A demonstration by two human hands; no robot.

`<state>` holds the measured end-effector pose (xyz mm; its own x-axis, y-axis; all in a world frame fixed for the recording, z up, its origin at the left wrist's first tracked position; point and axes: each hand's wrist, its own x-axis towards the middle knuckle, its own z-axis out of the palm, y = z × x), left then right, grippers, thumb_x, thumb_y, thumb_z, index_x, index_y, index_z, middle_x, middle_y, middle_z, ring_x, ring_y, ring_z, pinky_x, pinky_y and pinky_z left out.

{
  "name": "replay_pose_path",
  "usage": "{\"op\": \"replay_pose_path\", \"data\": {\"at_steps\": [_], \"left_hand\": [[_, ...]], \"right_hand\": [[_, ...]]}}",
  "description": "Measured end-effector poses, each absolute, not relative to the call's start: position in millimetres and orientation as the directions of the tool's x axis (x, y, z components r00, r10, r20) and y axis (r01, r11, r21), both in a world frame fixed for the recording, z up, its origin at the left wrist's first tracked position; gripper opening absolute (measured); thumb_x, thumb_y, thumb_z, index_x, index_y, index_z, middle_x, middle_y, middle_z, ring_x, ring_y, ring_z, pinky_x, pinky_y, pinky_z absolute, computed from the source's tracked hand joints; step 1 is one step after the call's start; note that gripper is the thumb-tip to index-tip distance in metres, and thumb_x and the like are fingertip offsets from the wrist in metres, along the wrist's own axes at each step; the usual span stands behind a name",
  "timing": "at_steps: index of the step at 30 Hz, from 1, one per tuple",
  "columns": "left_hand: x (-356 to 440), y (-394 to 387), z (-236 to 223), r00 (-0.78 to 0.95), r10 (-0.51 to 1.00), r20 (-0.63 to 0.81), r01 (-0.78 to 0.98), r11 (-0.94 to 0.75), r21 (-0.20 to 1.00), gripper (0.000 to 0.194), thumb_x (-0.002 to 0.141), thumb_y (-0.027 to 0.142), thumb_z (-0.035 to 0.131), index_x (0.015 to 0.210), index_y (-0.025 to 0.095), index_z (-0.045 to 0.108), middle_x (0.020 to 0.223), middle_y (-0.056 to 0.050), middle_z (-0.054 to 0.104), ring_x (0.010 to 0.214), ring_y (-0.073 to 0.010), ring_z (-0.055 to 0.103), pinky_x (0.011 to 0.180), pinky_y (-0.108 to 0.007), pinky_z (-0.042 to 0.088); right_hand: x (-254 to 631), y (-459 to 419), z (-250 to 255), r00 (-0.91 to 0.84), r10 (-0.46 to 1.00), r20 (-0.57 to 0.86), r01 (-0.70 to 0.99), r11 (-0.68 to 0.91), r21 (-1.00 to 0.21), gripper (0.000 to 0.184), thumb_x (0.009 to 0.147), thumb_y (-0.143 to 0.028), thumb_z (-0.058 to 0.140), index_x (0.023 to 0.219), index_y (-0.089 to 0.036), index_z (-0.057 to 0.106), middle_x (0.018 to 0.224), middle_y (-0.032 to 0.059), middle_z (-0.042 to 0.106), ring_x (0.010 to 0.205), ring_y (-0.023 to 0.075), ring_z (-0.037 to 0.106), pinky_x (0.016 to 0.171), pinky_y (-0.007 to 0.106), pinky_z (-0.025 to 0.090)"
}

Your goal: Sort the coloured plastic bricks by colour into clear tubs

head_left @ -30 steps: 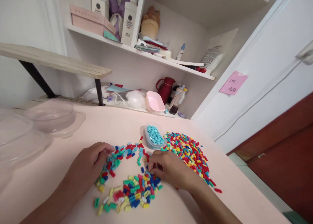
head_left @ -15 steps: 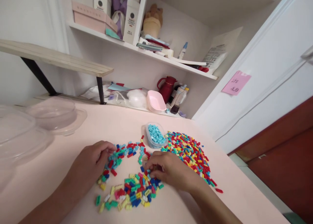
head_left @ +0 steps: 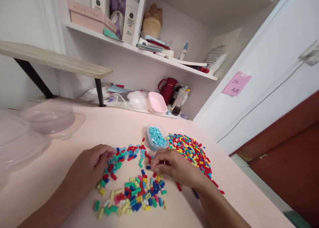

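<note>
My left hand (head_left: 96, 160) rests at the left edge of a loose cluster of small building bricks (head_left: 117, 164), mostly light blue, green and red. Its fingers are curled together; what lies in them, if anything, is hidden. Over the right side of the spread bricks hovers my right hand (head_left: 171, 165), thumb and fingertips pinched; no brick can be made out between them. Nearer to me lies a mixed pile of bricks (head_left: 136, 193) in yellow, green, red and dark blue. Beyond my right hand stands a clear plastic tub (head_left: 151, 145) holding light blue bricks.
A large multicoloured heap of bricks (head_left: 191, 150) spreads to the right. Clear lidded containers (head_left: 54, 116) stand at the left. Along the back are a pink bowl (head_left: 157, 103), a red jug (head_left: 168, 88) and bottles (head_left: 181, 100), below a loaded shelf (head_left: 109, 38).
My right hand has lifted slightly and shifted away from the near pile, uncovering bricks there. My left hand has barely moved. The whole view has shifted slightly.
</note>
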<state>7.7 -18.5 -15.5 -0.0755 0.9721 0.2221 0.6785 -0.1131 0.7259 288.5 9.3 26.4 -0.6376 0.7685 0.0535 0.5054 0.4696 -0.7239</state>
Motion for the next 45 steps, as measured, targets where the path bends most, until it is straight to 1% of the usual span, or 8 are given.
{"op": "replay_pose_path", "data": {"at_steps": [8,15,24,27,32,35,43,45], "left_hand": [[8.2,-17.8,-16.9,-0.066,0.969,0.237,0.696,-0.126,0.707,0.030,0.083,0.038,0.042,0.085,0.028,0.070,0.083,0.000,0.076,0.074,-0.0197,0.071,0.067,-0.027,0.053],[7.9,-17.5,-18.5,-0.058,0.968,0.245,0.665,-0.145,0.733,0.030,0.083,0.040,0.042,0.084,0.028,0.069,0.085,0.000,0.076,0.078,-0.0210,0.071,0.067,-0.027,0.053],[6.5,-14.5,-25.2,-0.065,0.956,0.285,0.692,-0.162,0.703,0.030,0.083,0.038,0.042,0.084,0.029,0.070,0.081,0.000,0.076,0.074,-0.0200,0.071,0.069,-0.028,0.054],[4.7,-12.8,-28.8,-0.063,0.957,0.282,0.682,-0.164,0.713,0.030,0.084,0.038,0.042,0.085,0.029,0.070,0.083,0.000,0.076,0.072,-0.0197,0.071,0.069,-0.028,0.054],[1.6,-11.9,-31.7,-0.068,0.964,0.258,0.653,-0.153,0.742,0.029,0.085,0.038,0.041,0.085,0.029,0.069,0.087,0.000,0.077,0.078,-0.0193,0.073,0.068,-0.025,0.055],[0.1,-11.3,-31.7,-0.081,0.970,0.231,0.636,-0.128,0.761,0.029,0.085,0.039,0.042,0.086,0.028,0.069,0.089,-0.001,0.077,0.081,-0.0198,0.073,0.065,-0.024,0.056],[-2.4,-8.7,-32.4,-0.090,0.978,0.186,0.598,-0.096,0.796,0.034,0.085,0.044,0.040,0.084,0.025,0.069,0.084,-0.003,0.077,0.072,-0.0204,0.073,0.065,-0.027,0.058],[-1.5,-8.9,-30.0,-0.107,0.979,0.174,0.598,-0.076,0.798,0.033,0.083,0.044,0.042,0.083,0.025,0.069,0.086,-0.004,0.077,0.076,-0.0210,0.074,0.065,-0.027,0.058]], "right_hand": [[294.1,14.1,25.9,-0.543,0.840,0.011,0.465,0.311,-0.829,0.015,0.085,-0.023,0.058,0.078,-0.019,0.071,0.078,0.0011,0.065,0.064,0.0124,0.059,0.059,0.023,0.048],[296.0,22.9,20.0,-0.344,0.927,0.151,0.416,0.295,-0.860,0.018,0.084,-0.035,0.062,0.079,-0.019,0.067,0.076,-0.0001,0.062,0.057,0.0108,0.055,0.054,0.023,0.044],[295.0,22.4,20.3,-0.312,0.950,0.003,0.279,0.095,-0.955,0.023,0.079,-0.041,0.067,0.078,-0.018,0.066,0.059,-0.0032,0.058,0.051,0.0111,0.052,0.054,0.024,0.042],[295.2,24.1,20.2,-0.236,0.971,0.045,0.267,0.110,-0.957,0.025,0.078,-0.043,0.068,0.079,-0.018,0.066,0.059,-0.0023,0.059,0.052,0.0125,0.053,0.052,0.024,0.041],[300.4,33.2,17.7,0.017,0.969,0.246,0.285,0.231,-0.930,0.028,0.078,-0.045,0.068,0.082,-0.017,0.069,0.062,-0.0004,0.061,0.055,0.0136,0.053,0.053,0.026,0.041],[304.7,39.1,15.6,0.091,0.963,0.253,0.249,0.224,-0.942,0.030,0.076,-0.046,0.070,0.082,-0.017,0.070,0.063,-0.0004,0.062,0.055,0.0132,0.053,0.053,0.026,0.040],[306.4,42.3,18.8,0.120,0.971,0.206,0.167,0.185,-0.968,0.033,0.074,-0.048,0.071,0.080,-0.015,0.069,0.061,0.0003,0.062,0.050,0.0123,0.051,0.051,0.024,0.039],[305.0,39.4,19.2,0.050,0.979,0.198,0.192,0.186,-0.964,0.029,0.077,-0.045,0.068,0.080,-0.016,0.069,0.063,-0.0001,0.062,0.050,0.0116,0.052,0.051,0.023,0.039]]}}
